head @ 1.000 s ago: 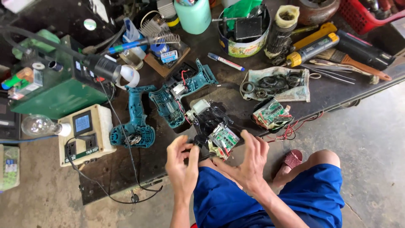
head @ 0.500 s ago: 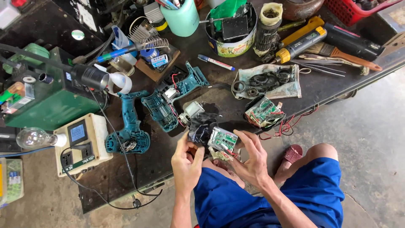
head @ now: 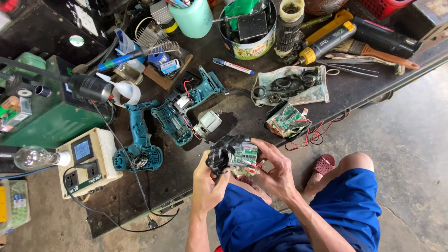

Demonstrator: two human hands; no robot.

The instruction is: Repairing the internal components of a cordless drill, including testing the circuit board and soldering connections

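Both my hands hold a black battery pack housing (head: 223, 153) with a green circuit board (head: 244, 156) showing on its right side, just above the dark workbench's near edge. My left hand (head: 208, 184) grips the black housing from below. My right hand (head: 276, 170) wraps the board side, fingers over its top. Behind them lie two teal drill shell halves (head: 140, 142), (head: 182, 109) with a small silver motor (head: 207, 123) on red wires. A second green circuit board (head: 286, 120) with red leads lies right of the pack.
A cream power meter box (head: 87, 161) with a bulb (head: 32, 157) stands at left beside a green machine (head: 44, 116). A cloth with black rings (head: 291, 86), a tin (head: 249, 32), a mint cup (head: 193, 18), a marker (head: 233, 66) and yellow tools (head: 326, 39) crowd the back. Concrete floor lies right.
Both hands have lifted the battery pack slightly and turned it, so the black housing and the green board now face up between them. The camera has shifted a little.
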